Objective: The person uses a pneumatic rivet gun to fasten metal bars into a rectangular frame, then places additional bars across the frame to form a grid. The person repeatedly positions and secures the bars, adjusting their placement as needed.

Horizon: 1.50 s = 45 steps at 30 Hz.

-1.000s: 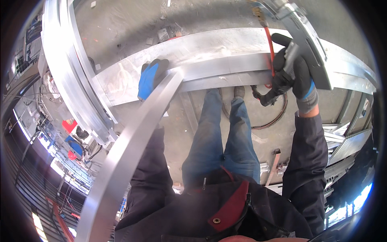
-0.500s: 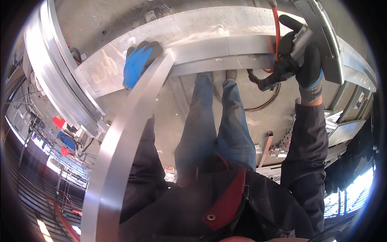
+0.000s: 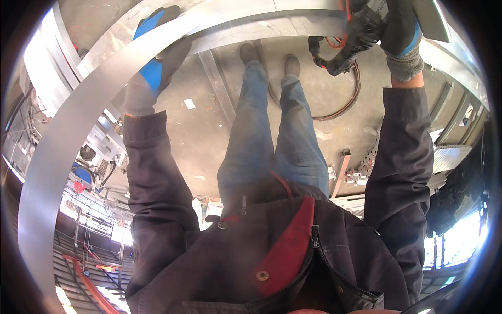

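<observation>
A long, flat silver metal profile (image 3: 83, 99) curves in the fisheye from the lower left up and across the top. My left hand (image 3: 154, 68), in a blue and dark glove, wraps round it at upper left, fingers over the far side and palm beneath. At upper right my right hand (image 3: 400, 36), gloved in black and blue with a grey cuff, is closed on a black and grey tool (image 3: 361, 34) beside the profile's right part. The tool's exact kind is unclear; its top is cut off by the frame. A red hose (image 3: 341, 42) runs next to it.
More silver profiles (image 3: 55, 63) lie at the far left. A dark hose (image 3: 340, 112) loops on the concrete floor (image 3: 209, 141), past my shoes. A metal leg (image 3: 217, 83) stands under the work. A reddish-brown bar (image 3: 342, 170) and perforated metal parts (image 3: 366, 167) lie at right.
The view has shifted, so both hands and the tool sit higher in it. The near end of the profile has swung left, with my left hand gripping round it.
</observation>
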Motion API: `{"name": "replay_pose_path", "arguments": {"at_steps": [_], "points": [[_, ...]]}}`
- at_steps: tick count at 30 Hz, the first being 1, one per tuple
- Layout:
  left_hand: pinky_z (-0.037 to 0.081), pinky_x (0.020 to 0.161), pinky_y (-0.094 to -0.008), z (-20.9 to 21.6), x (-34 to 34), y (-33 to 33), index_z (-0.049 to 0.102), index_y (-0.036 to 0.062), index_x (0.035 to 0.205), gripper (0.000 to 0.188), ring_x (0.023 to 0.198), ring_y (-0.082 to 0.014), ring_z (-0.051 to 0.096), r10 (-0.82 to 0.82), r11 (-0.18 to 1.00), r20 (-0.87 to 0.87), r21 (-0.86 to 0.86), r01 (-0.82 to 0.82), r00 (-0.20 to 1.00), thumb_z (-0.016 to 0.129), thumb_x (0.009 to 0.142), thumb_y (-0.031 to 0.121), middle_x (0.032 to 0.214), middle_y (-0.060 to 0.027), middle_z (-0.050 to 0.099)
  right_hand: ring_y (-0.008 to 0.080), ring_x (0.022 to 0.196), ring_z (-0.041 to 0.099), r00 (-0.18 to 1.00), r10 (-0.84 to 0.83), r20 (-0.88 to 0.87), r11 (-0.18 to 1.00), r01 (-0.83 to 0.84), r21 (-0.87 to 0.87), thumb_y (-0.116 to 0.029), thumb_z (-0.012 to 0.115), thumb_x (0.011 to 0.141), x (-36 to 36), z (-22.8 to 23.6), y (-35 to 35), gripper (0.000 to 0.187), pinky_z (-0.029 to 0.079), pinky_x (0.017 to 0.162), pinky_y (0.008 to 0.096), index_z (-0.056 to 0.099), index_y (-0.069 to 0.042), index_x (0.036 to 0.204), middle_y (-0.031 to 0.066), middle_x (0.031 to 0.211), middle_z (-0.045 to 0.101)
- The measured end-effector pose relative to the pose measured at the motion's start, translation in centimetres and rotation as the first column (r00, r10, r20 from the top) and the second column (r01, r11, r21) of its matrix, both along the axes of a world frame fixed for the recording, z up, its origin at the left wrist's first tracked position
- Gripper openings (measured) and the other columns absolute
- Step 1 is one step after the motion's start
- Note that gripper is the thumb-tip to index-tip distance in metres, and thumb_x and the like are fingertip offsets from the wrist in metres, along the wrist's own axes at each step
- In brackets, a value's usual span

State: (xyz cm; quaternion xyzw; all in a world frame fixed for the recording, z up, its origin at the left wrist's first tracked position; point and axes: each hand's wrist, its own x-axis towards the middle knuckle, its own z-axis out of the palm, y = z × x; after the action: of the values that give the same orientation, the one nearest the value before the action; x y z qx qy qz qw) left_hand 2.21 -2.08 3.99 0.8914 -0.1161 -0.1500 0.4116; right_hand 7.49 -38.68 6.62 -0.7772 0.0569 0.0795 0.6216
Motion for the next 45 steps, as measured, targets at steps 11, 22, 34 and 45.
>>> {"name": "replay_pose_path", "arguments": {"at_steps": [11,22,34,45], "points": [[0.05,0.102,-0.0479,-2.4,-0.2,0.0,0.077,0.0082,0.109,0.033,0.114,-0.0354,0.065,0.046,0.996,0.383,0.057,-0.073,0.923,0.088,0.078,0.012,0.117,-0.0116,0.072,0.0182,0.084,0.071,0.985,0.166,-0.054,0.985,-0.163,0.047,-0.027,0.047,0.109,0.9,-2.9,-3.6,0.035,0.057,0.076,0.0332,0.069,0.0,0.111,0.0104,0.092,0.073],[0.045,0.11,-0.0514,-3.8,-0.5,1.5,0.077,0.008,0.111,0.033,0.121,-0.0347,0.065,-0.026,0.985,0.415,0.168,-0.049,0.909,0.084,0.081,0.019,0.123,-0.0122,0.072,0.0132,0.065,0.063,0.996,0.091,0.019,0.994,-0.092,0.067,-0.024,0.049,0.107,0.5,-2.1,-2.2,0.033,0.052,0.059,0.0278,0.068,0.001,0.096,0.0063,0.081,0.068],[0.043,0.111,-0.0479,-4.5,-0.6,2.2,0.075,0.0057,0.112,0.04,0.122,-0.0339,0.063,-0.026,0.979,0.38,0.195,-0.053,0.925,0.09,0.077,0.018,0.122,-0.012,0.073,0.0136,0.064,0.066,0.985,0.152,0.079,0.988,-0.153,0.014,-0.029,0.045,0.109,0.7,-2.1,-2.3,0.04,0.055,0.058,0.0283,0.067,0.001,0.097,0.0079,0.08,0.068],[0.044,0.111,-0.0534,-4.5,-0.4,2.1,0.073,0.0066,0.118,0.039,0.123,-0.0368,0.064,-0.066,0.986,0.451,0.164,-0.01,0.89,0.081,0.084,0.024,0.124,-0.013,0.071,0.0127,0.058,0.062,0.996,0.084,0.015,0.996,-0.084,0.029,-0.03,0.046,0.11,0.3,-2.3,-2.2,0.04,0.051,0.053,0.0259,0.068,0.002,0.101,0.007,0.079,0.067]]}}
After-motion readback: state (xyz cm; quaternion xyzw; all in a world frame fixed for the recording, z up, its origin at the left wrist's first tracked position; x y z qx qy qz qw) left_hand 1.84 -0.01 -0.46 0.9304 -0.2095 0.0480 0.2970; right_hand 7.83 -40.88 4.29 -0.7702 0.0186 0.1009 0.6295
